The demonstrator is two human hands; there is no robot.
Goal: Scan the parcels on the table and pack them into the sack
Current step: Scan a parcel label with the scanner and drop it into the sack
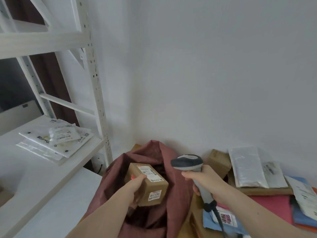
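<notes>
While both forearms are reaching forward from the bottom of the view, the left hand (137, 185) is gripping a small cardboard parcel (148, 183) from its left side, fingers curling under the box and the thumb lying along its upper edge. A red scanning spot is showing on the parcel's near top corner, beside the thumb. White printed labels are facing up on its top and on its near end. The parcel is hanging tilted above the open mouth of a maroon sack (171, 169), which is standing between a white shelf unit (96, 69) and the desk (262, 191).

The right hand (204, 180) is wrapping around the grey handle of a barcode scanner (187, 163), its dark head pointing left toward the parcel and its black cable trailing down past the wrist. To the right, more parcels are lying piled on the desk: a silver mailer (247, 167), brown boxes (219, 161), and blue and pink bags (274, 206). White plastic mailers (56, 141) are resting on the shelf at left.
</notes>
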